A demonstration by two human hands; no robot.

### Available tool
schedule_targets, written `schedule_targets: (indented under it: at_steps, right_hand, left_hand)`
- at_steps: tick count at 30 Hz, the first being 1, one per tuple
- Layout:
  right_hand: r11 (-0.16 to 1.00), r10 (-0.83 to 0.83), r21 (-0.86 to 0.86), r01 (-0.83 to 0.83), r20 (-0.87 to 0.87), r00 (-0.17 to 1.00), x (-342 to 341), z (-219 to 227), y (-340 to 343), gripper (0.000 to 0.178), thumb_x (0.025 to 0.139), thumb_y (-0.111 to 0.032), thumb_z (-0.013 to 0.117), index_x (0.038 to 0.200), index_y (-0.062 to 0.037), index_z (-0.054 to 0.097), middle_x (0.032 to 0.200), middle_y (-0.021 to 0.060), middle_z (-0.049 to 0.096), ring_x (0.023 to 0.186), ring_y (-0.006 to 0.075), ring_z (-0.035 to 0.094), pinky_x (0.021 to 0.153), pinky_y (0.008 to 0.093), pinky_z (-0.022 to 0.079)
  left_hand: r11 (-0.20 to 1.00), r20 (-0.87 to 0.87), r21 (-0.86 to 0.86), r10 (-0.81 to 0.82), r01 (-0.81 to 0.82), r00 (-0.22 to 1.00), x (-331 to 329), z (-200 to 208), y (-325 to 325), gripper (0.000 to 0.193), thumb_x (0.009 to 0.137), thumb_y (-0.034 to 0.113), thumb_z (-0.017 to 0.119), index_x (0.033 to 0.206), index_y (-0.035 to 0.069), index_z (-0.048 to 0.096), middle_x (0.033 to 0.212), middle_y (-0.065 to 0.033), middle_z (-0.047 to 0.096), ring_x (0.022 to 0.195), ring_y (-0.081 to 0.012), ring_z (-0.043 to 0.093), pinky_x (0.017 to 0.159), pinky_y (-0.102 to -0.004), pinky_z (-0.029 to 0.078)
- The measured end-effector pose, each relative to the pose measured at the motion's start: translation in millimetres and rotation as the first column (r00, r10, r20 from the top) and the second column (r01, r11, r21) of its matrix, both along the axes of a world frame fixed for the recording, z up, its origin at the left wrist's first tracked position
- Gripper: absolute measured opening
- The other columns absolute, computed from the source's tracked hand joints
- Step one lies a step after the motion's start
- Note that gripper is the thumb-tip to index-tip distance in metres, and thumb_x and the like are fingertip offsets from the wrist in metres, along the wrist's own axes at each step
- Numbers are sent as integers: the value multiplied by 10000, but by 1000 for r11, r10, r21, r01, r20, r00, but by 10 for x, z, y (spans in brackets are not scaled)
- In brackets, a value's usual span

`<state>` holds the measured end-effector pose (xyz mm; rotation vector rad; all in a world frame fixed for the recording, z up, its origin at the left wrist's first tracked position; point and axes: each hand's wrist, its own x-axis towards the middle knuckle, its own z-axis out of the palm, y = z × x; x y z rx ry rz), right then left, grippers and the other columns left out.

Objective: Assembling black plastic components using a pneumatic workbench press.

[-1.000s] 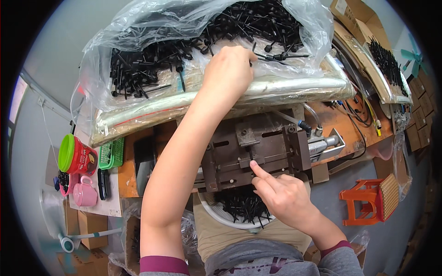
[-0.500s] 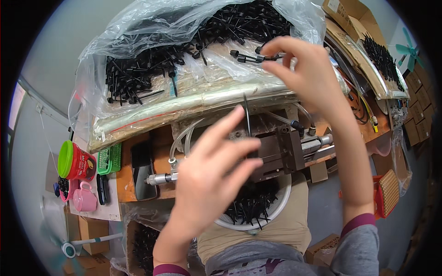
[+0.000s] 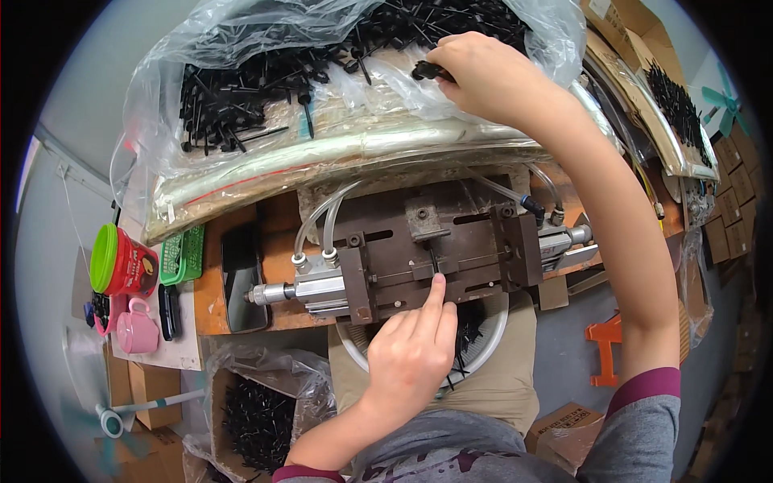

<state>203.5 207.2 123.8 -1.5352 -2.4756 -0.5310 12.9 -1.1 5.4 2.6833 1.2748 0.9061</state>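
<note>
My left hand (image 3: 415, 342) reaches over the metal fixture (image 3: 475, 233) with its index finger stretched out. That fingertip touches the lower end of a thin black stemmed part (image 3: 436, 259) lying in the fixture's middle; the thumb is hidden. Up at the plastic-lined box, my right hand (image 3: 491, 76) is closed, fingers bent down, and the black end of one or more stemmed parts (image 3: 427, 71) sticks out at its left side. Loose black stemmed parts (image 3: 221, 105) are heaped in that box behind clear plastic film (image 3: 250, 32).
Air cylinders (image 3: 320, 294) with clear hoses flank the fixture. A white basket (image 3: 354, 350) of black parts rests on my lap. On the left are a dark phone (image 3: 244, 278), a green basket (image 3: 183, 256), a red tub (image 3: 133, 266) and a pink mug (image 3: 138, 330). An open carton (image 3: 258, 419) stands below.
My left hand has come down toward me, its index fingertip now on the part in the fixture. My right hand has moved up and left and closed around black parts on the box's lining.
</note>
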Motion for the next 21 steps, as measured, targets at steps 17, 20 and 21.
schedule_targets:
  at_steps: [17, 20, 21]
  right_hand:
    - [850, 526, 275, -449, -447, 723, -11, -174, -1530, 300, 717, 72, 697, 1016, 40, 707, 961, 166, 695, 760, 248, 664, 630, 313, 523]
    - [862, 503, 173, -477, -417, 757, -36, -400, -1749, 311, 738, 17, 721, 1047, 45, 698, 963, 168, 691, 674, 229, 637, 537, 312, 475]
    - [877, 470, 147, -457, -455, 757, -62, -431, -1790, 343, 694, 24, 732, 1030, 73, 681, 928, 162, 661, 697, 255, 643, 568, 320, 531]
  left_hand:
    - [487, 877, -409, 444, 772, 184, -283, 378, 171, 740, 875, -32, 703, 1510, -35, 322, 1410, -247, 504, 955, -235, 688, 733, -338, 636]
    - [463, 881, -334, 464, 821, 97, -420, 382, 156, 381, 959, -12, 595, 1324, -108, 539, 1194, -250, 646, 934, -246, 703, 747, -358, 645]
    - [522, 892, -351, 438, 777, 109, -425, 406, 125, 357, 932, -40, 618, 1283, -93, 582, 1168, -233, 657, 928, -242, 705, 747, -348, 643]
